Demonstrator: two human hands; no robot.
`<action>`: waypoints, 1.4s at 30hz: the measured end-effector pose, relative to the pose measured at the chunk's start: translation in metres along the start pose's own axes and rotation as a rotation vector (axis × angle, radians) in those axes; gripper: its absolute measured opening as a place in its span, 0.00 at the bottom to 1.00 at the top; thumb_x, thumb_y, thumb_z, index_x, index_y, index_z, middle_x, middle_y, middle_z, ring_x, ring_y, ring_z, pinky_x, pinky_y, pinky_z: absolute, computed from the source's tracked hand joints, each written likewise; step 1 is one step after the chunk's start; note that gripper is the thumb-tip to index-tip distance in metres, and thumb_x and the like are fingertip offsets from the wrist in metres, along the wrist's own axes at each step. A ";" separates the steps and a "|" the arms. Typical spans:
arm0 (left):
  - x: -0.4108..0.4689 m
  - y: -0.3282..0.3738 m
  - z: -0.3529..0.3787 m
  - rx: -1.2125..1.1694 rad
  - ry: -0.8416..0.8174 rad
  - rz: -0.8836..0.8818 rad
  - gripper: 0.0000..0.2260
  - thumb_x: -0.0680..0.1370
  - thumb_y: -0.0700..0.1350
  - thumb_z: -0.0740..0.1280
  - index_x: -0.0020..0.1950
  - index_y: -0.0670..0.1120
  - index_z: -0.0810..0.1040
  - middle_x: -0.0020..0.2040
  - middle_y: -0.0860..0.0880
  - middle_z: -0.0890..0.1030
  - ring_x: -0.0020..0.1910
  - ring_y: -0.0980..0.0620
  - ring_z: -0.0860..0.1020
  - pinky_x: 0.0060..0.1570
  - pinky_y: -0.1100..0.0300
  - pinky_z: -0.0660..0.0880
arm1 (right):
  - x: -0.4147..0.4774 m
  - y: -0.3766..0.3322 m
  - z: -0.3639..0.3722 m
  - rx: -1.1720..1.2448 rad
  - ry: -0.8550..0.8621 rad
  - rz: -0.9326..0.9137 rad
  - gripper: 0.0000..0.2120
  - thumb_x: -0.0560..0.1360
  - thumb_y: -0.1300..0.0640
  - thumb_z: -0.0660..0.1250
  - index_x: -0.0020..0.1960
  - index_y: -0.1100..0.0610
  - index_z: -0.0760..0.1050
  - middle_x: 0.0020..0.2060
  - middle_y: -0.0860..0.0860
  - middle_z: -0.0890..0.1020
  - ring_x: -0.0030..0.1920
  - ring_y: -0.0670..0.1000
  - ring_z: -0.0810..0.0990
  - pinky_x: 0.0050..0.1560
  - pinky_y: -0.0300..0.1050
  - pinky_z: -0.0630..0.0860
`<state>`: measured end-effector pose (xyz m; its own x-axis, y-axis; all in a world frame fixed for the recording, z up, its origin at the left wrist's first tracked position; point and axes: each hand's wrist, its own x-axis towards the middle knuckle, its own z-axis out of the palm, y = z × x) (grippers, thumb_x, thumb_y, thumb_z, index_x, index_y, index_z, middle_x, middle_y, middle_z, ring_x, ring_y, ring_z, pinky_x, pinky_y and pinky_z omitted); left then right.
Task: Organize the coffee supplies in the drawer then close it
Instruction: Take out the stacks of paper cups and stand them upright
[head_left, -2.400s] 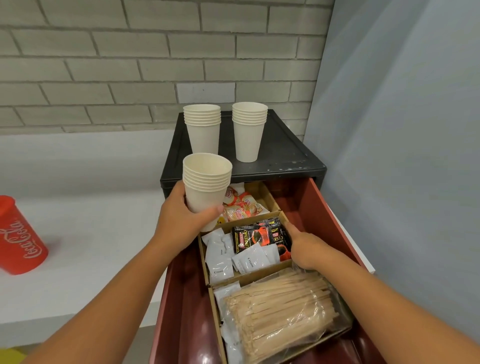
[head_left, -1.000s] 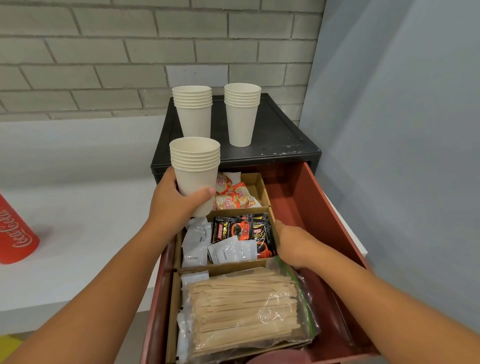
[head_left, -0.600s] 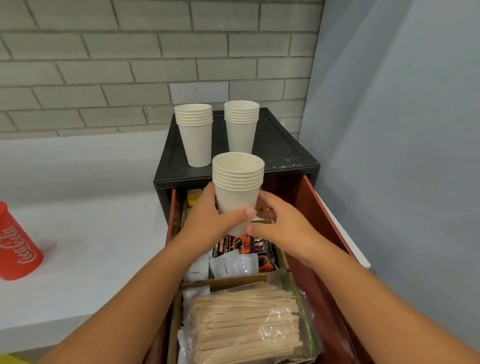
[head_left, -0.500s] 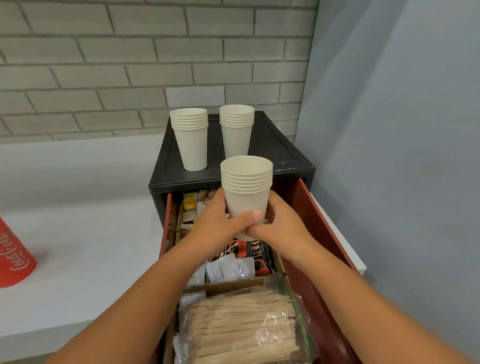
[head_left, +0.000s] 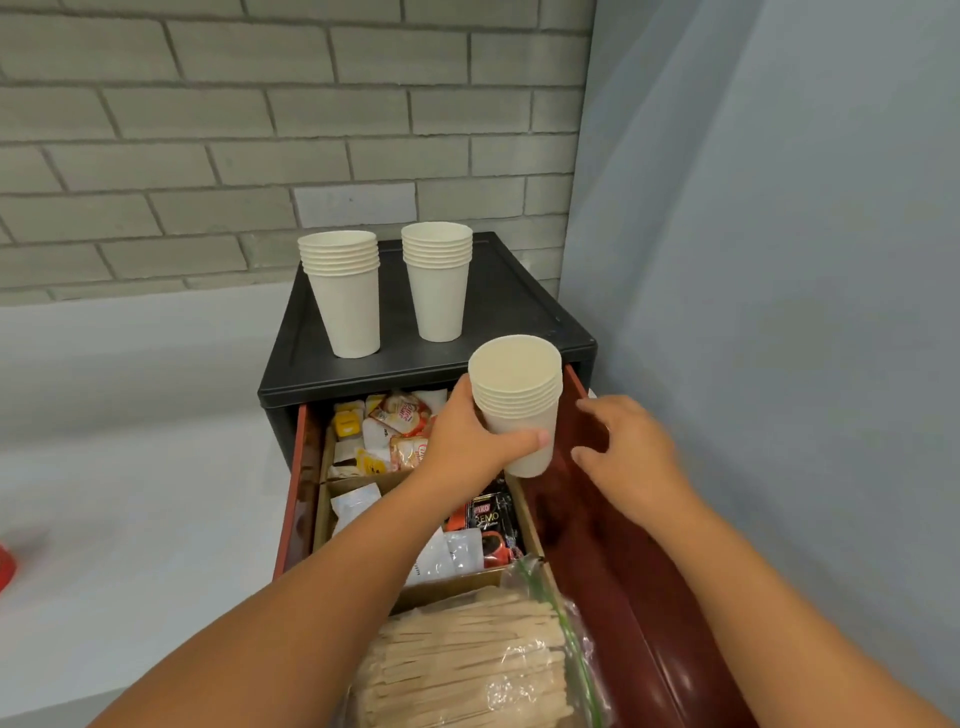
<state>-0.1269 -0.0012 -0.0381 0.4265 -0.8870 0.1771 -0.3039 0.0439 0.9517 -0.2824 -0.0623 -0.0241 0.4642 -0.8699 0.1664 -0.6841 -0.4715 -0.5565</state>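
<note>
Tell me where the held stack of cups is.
Head view, right of centre: the left hand holds the cup stack over the drawer, right side, just before the cabinet.

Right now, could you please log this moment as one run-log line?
left hand: grips cup stack above drawer | right hand: open, beside stack, not touching | drawer: open | cabinet top: two more stacks

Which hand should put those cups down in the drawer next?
Left, probably: the left hand grips the cup stack just above the bare red side of the drawer, next to the cardboard tray. The right hand is open beside it, holding nothing.
</note>
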 end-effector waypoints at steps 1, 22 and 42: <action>0.003 -0.003 0.006 0.001 0.002 -0.003 0.35 0.65 0.40 0.78 0.68 0.49 0.66 0.61 0.53 0.76 0.59 0.56 0.74 0.49 0.68 0.71 | 0.002 0.010 -0.001 -0.040 0.006 0.064 0.21 0.74 0.61 0.66 0.67 0.56 0.72 0.62 0.55 0.75 0.61 0.55 0.74 0.58 0.42 0.69; 0.025 -0.057 0.050 0.429 0.058 -0.113 0.30 0.65 0.52 0.75 0.63 0.49 0.68 0.60 0.51 0.77 0.61 0.47 0.72 0.65 0.45 0.64 | -0.001 0.039 0.010 0.244 -0.062 0.178 0.10 0.80 0.59 0.57 0.50 0.55 0.78 0.37 0.54 0.78 0.33 0.49 0.72 0.31 0.36 0.67; 0.093 -0.072 0.049 0.649 0.135 -0.173 0.30 0.72 0.51 0.68 0.71 0.41 0.66 0.72 0.42 0.65 0.74 0.44 0.57 0.70 0.51 0.61 | -0.003 0.040 0.014 0.266 -0.023 0.177 0.11 0.80 0.58 0.58 0.55 0.55 0.78 0.40 0.55 0.82 0.38 0.53 0.78 0.36 0.39 0.70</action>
<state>-0.1073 -0.1098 -0.1029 0.6050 -0.7892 0.1058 -0.6528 -0.4156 0.6333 -0.3030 -0.0769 -0.0576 0.3656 -0.9302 0.0315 -0.5856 -0.2563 -0.7690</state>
